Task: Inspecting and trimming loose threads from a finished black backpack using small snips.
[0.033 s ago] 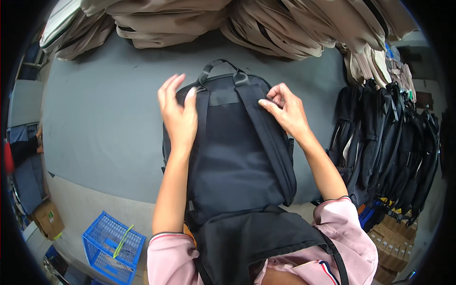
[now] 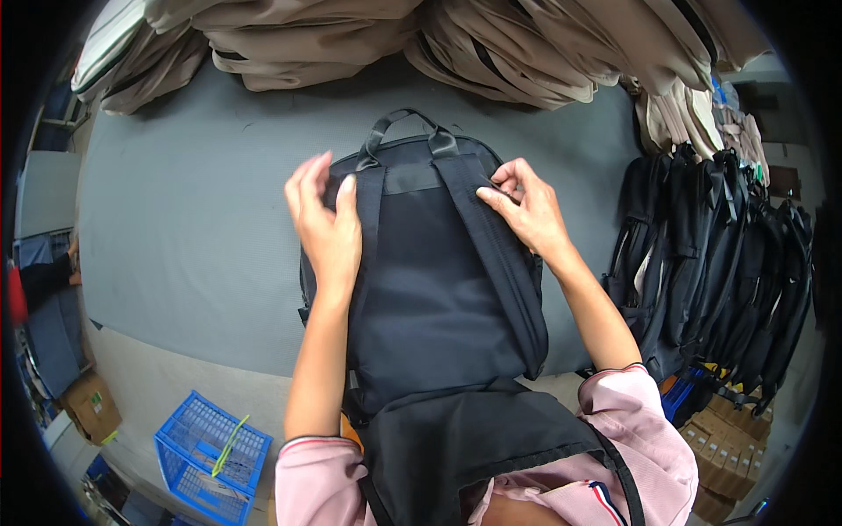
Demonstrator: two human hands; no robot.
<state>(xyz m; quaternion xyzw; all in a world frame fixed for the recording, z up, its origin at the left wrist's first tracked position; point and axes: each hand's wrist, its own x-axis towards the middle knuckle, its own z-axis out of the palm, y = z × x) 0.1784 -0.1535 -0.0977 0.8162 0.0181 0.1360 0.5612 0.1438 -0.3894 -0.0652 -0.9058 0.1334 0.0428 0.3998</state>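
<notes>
A black backpack [image 2: 430, 280] lies on the grey table with its back panel and two shoulder straps facing up. Its webbing top handle [image 2: 399, 123] arches away from me. Beside the upper left edge, my left hand [image 2: 326, 219] is open, thumb apart from the fingers and close to the left strap [image 2: 370, 197]. My right hand [image 2: 531, 206] pinches the outer edge of the right shoulder strap [image 2: 478, 210] near its top, thumb over it and fingers curled. What lies beneath those fingers is hidden. The pack's near end meets my black apron [image 2: 474, 430].
Beige bags [image 2: 307, 44] are piled along the far side of the grey table [image 2: 193, 219]. Black bags [image 2: 702, 254] hang at the right, above cardboard boxes [image 2: 724, 447]. A blue plastic crate [image 2: 215, 451] stands at the lower left. Another person's sleeve [image 2: 44, 276] shows at the left edge.
My left hand has shifted slightly left, and its fingers are closer together. My right hand stays almost in place at the strap.
</notes>
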